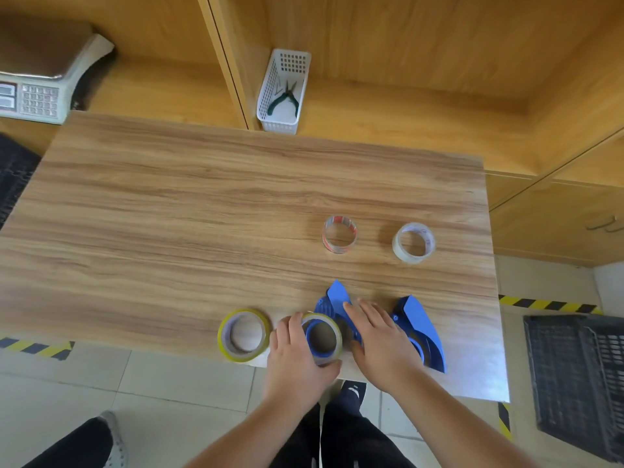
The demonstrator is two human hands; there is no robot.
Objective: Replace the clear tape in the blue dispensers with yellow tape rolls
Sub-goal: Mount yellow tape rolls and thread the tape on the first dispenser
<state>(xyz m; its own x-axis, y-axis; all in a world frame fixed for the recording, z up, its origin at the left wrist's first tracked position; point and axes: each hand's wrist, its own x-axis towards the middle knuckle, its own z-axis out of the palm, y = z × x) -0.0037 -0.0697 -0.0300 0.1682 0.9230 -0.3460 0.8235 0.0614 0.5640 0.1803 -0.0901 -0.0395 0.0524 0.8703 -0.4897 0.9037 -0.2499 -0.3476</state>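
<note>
On the yellow roll, left hand, fingers curled.

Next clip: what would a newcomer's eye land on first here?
Two hands at the table's near edge: the left hand presses a yellow tape roll onto a blue dispenser, which the right hand steadies. A second yellow roll lies to their left, and two clear rolls sit farther back.

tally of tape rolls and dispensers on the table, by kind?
Yellow tape rolls: 2, one loose, one on a dispenser hub
Clear tape rolls: 2
Blue dispensers: 2
Total: 6
</note>
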